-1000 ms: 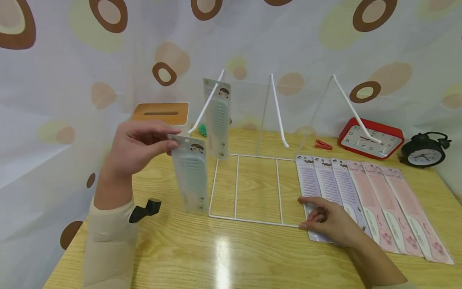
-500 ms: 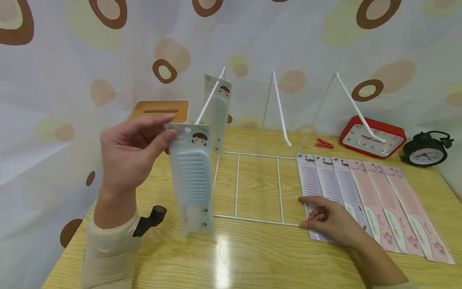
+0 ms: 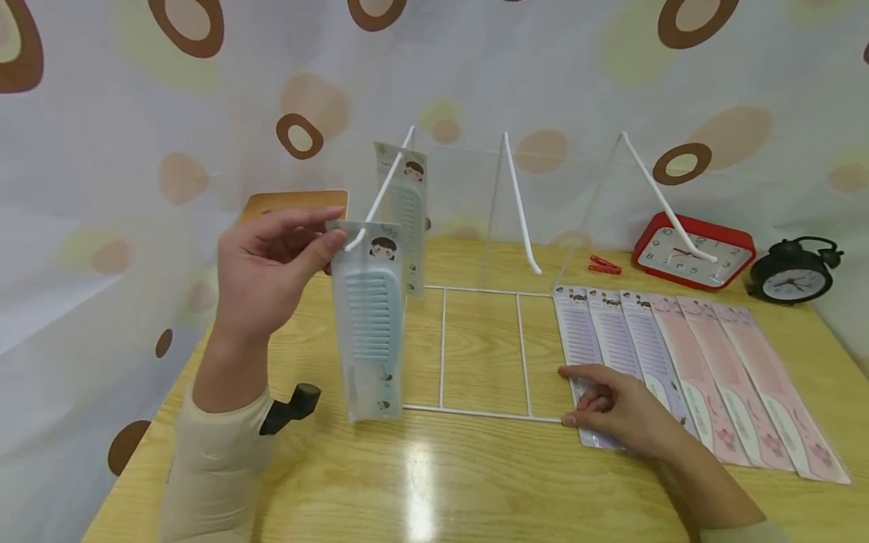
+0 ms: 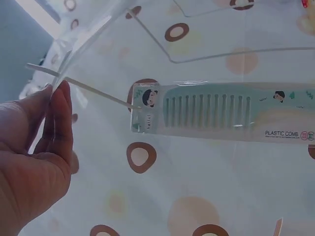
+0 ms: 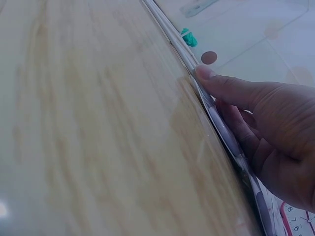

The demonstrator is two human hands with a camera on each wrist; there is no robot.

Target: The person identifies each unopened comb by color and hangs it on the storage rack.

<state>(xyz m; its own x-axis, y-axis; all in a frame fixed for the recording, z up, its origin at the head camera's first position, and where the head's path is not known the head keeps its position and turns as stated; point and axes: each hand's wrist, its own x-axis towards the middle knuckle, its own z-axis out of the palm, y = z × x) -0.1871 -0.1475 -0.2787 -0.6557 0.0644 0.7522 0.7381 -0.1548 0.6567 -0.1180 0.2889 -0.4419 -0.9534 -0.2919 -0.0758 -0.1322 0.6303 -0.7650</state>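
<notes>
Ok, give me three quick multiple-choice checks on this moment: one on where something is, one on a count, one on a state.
1. Where does the hung green comb pack sit?
A. on the rack's leftmost hook
B. on the middle hook
C. flat on the table

2. How many comb packs lie flat in the row on the table?
A. three
B. six
C. eight

3. What is the left hand doing?
A. resting flat on the table
B. pinching the top of a blue-green comb pack
C. holding the red clock

Answers:
1 A, the leftmost hook passes through its top.
2 B, three purple and three pink.
3 B, thumb and fingers hold its top at the hook tip.
</notes>
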